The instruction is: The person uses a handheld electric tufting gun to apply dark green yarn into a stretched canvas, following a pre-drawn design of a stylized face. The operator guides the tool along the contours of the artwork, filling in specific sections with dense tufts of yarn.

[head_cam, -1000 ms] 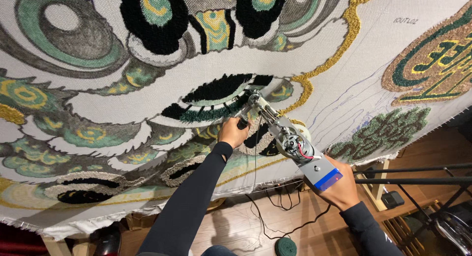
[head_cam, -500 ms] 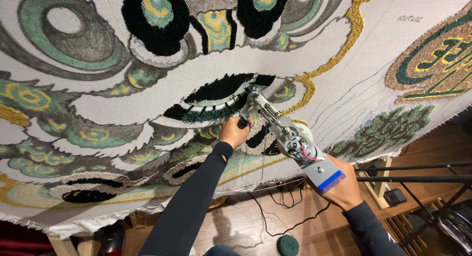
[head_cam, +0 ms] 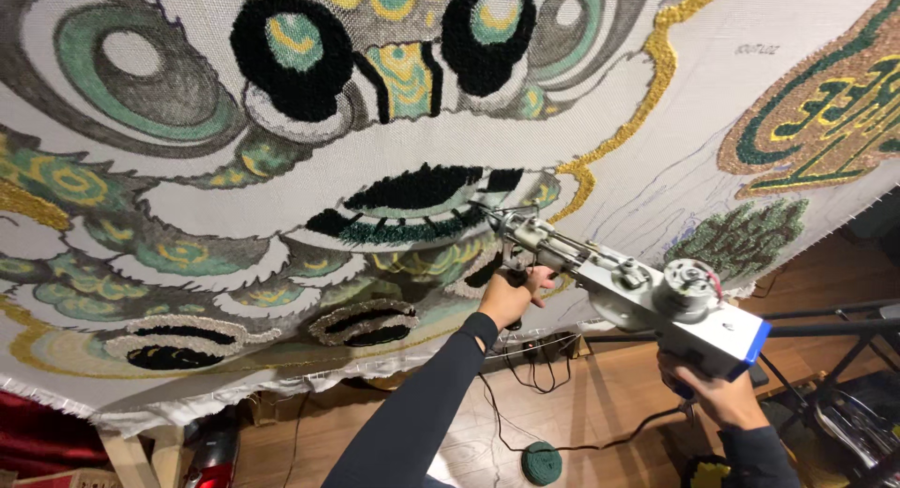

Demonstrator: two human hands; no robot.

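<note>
Tufting gun [head_cam: 619, 286]: metal body with a blue rear block, held slantwise in front of the stretched cloth, nose up and to the left, motor end low and right.
Right hand [head_cam: 717, 399]: nearest the camera, wrapped tight around the gun's rear grip under the blue block; fingers closed on it.
Left hand [head_cam: 511, 296]: further forward, fist closed around the black front handle below the gun's nose; dark sleeve runs back down toward the camera.
Needle end: touching, or just short of, the backing cloth [head_cam: 656, 160] at the right tip of the dark green and black patch [head_cam: 422, 207]; exact contact is too small to tell.
Step in hand (judgement): filling in pile along the edge of that dark patch, gun pressed to the cloth with both hands.
Next move calls for (judgement): steady forward pressure from the front hand, the rear hand keeping the body square to the cloth as the nose travels along the outline.
Below: green yarn ball [head_cam: 541, 463] on the wooden floor [head_cam: 600, 404], with dark cords trailing near it.
Far: tufted eye shapes [head_cam: 291, 57] high on the cloth, gold border [head_cam: 656, 75] to the right.
</note>
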